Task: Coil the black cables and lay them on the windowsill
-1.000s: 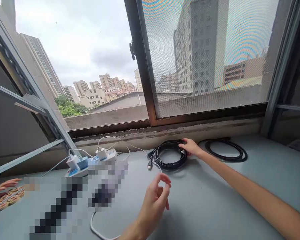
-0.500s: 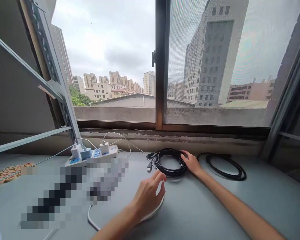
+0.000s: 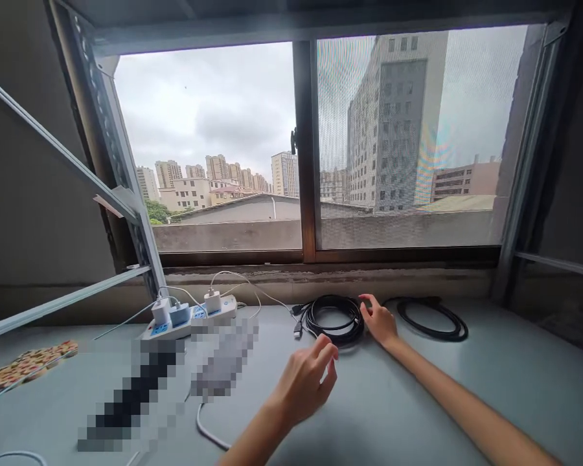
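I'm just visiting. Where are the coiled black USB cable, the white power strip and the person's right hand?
Coiled black USB cable (image 3: 354, 332): head view, right front of its loops.
White power strip (image 3: 200, 313): head view, top face between the plugs.
Right hand (image 3: 381, 325): head view, back of the hand.

Overcast daylight reaches me through the sliding window (image 3: 309, 194), its sky close to white in the left pane, while the side wall (image 3: 29, 213) sinks into gloom and the tabletop (image 3: 408, 414) takes a soft bluish-grey light, dimmer below my left hand (image 3: 305, 382). Rainbow moiré ripples over the window screen (image 3: 432, 155), and coarse pixel blocks mask patches of the tabletop. Wide-angle stretch leans the shelf post (image 3: 124, 155), and the dark right edge looks murky.
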A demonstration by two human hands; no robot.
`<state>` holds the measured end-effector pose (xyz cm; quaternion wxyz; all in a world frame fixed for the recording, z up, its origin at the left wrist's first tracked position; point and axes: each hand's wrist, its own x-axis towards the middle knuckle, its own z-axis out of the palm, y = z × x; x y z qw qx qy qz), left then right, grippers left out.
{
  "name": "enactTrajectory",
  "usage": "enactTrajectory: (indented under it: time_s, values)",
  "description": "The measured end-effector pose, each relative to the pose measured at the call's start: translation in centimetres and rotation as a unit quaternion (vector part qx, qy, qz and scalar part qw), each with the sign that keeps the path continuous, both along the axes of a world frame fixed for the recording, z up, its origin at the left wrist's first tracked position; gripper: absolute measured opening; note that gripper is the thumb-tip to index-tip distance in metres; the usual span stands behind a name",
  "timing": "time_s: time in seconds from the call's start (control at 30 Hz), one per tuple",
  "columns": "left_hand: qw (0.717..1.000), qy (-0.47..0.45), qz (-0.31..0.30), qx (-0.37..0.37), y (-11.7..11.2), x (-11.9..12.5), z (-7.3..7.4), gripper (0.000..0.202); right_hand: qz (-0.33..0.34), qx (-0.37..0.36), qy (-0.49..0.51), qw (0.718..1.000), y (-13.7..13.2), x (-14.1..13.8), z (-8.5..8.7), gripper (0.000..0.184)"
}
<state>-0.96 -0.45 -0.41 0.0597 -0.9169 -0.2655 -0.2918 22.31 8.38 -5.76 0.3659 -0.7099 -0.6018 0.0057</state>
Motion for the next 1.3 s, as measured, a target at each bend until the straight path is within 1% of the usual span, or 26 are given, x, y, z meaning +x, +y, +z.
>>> enactTrajectory:
  time_s: [0.13, 0.2, 0.27, 0.4, 0.47, 0.53, 0.6, 0.7, 0.77, 0.83, 0.9, 0.97, 1.03, 1.07, 1.1, 1.13, 1.17, 1.2, 1.23, 1.3]
  values:
    - [0.997, 0.057, -0.046, -0.005, -0.8, 0.6, -0.6, 0.019, 0.032, -0.011, -0.045, 0.998, -1.6, 0.5, 0.0, 0.028]
    - [0.995, 0.081, -0.063, -0.007, -1.1, 1.0, -0.9, 0.019, 0.027, -0.020, -0.067, 0.997, -2.4, 1.6, 0.2, 0.024]
    - [0.993, 0.090, -0.074, -0.008, -1.2, 1.2, -1.1, 0.020, -0.017, -0.034, -0.078, 0.996, -3.1, 3.1, 0.5, 0.021]
    - [0.993, 0.083, -0.078, -0.011, -1.1, 1.3, -0.9, 0.021, -0.144, -0.091, -0.055, 0.984, -4.0, 6.6, 0.8, 0.027]
    - [0.995, 0.070, -0.064, -0.015, -0.9, 1.2, -0.6, 0.021, -0.164, -0.122, -0.032, 0.978, -4.4, 7.8, 1.0, 0.022]
    - [0.997, 0.058, -0.044, -0.025, -0.6, 1.0, -0.3, 0.021, -0.149, -0.144, -0.006, 0.978, -4.7, 8.4, 1.1, 0.013]
    - [0.997, 0.054, -0.025, -0.041, -0.4, 0.9, -0.1, 0.021, -0.120, -0.165, 0.035, 0.978, -4.8, 8.2, 1.3, 0.006]
    - [0.996, 0.059, -0.009, -0.062, -0.2, 0.8, 0.0, 0.022, -0.067, -0.190, 0.132, 0.971, -5.0, 6.6, 1.5, 0.018]
    - [0.996, 0.060, -0.003, -0.066, -0.2, 0.7, -0.1, 0.022, -0.021, -0.192, 0.217, 0.957, -5.2, 5.2, 1.9, 0.019]
    - [0.996, 0.057, 0.002, -0.066, -0.2, 0.8, -0.2, 0.022, 0.028, -0.174, 0.304, 0.936, -5.7, 3.7, 2.6, 0.011]
    - [0.996, 0.048, 0.006, -0.071, -0.4, 0.9, -0.1, 0.022, 0.075, -0.126, 0.375, 0.916, -6.6, 2.1, 3.7, 0.004]
    - [0.996, 0.030, 0.010, -0.087, -0.7, 1.0, -0.1, 0.022, 0.118, -0.070, 0.425, 0.895, -7.9, 0.4, 4.8, 0.009]
    - [0.992, 0.003, 0.007, -0.127, -1.0, 1.2, -0.1, 0.020, 0.161, -0.034, 0.452, 0.877, -9.6, -1.5, 5.5, 0.016]
    - [0.988, -0.014, 0.000, -0.156, -1.1, 1.3, -0.1, 0.018, 0.197, -0.024, 0.465, 0.863, -10.5, -2.5, 5.7, 0.020]
    - [0.982, -0.035, -0.010, -0.186, -1.3, 1.5, -0.3, 0.017, 0.285, -0.016, 0.489, 0.825, -11.5, -3.5, 5.7, 0.026]
    - [0.974, -0.060, -0.023, -0.217, -1.4, 1.6, -0.5, 0.017, 0.345, -0.007, 0.490, 0.801, -12.4, -4.3, 5.7, 0.030]
    - [0.963, -0.089, -0.039, -0.250, -1.5, 1.8, -0.8, 0.018, 0.379, -0.002, 0.463, 0.801, -13.2, -5.1, 5.5, 0.031]
    - [0.949, -0.122, -0.058, -0.286, -1.5, 2.0, -1.0, 0.020, 0.401, 0.002, 0.421, 0.814, -13.9, -5.7, 5.3, 0.029]
    - [0.929, -0.162, -0.075, -0.323, -1.6, 2.2, -1.3, 0.022, 0.420, 0.008, 0.362, 0.832, -14.5, -6.1, 5.0, 0.028]
    - [0.877, -0.237, -0.104, -0.406, -1.7, 2.5, -1.8, 0.026, 0.426, 0.031, 0.250, 0.869, -15.1, -6.5, 4.6, 0.034]
